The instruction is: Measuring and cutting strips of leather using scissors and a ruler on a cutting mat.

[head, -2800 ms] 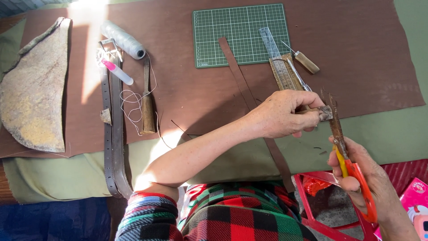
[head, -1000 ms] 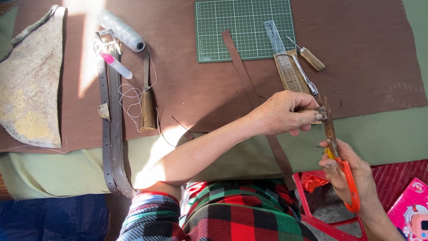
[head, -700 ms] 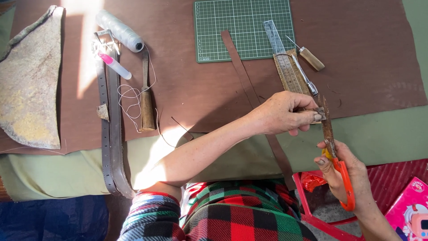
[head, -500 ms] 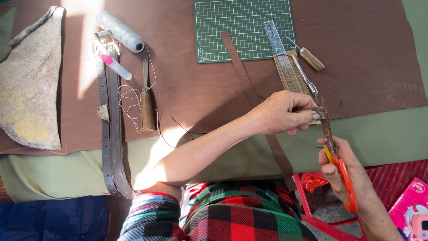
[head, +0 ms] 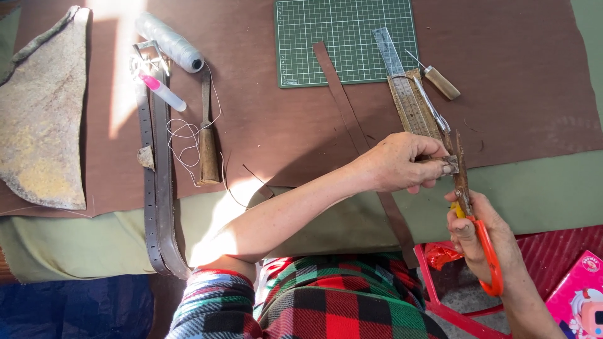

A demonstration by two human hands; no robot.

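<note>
Scissors [head: 472, 216] with orange handles sit in my right hand [head: 480, 242], fingers closed through the loops, blades pointing up and away from me toward the small leather piece [head: 451, 164] that my left hand [head: 402, 164] pinches between thumb and fingertips. Compared with a moment back, the blades have crept further up along the piece and the right hand has drawn in closer to the left, so I judge the cut is well under way rather than just lined up. I cannot tell how far the blades stand apart; they are too thin and dark here.

The piece hangs just past the near edge of the bench [head: 553, 188], over my lap, with the long leather strip [head: 352, 125] running under my left wrist. Just beyond the left hand lie the wooden ruler [head: 411, 103] and the steel ruler [head: 389, 50], overlapping the green cutting mat [head: 339, 31]. Further left are the thread spool [head: 169, 43], a wooden-handled tool [head: 207, 147] and the brown belt [head: 154, 188], none of them shifted.
</note>
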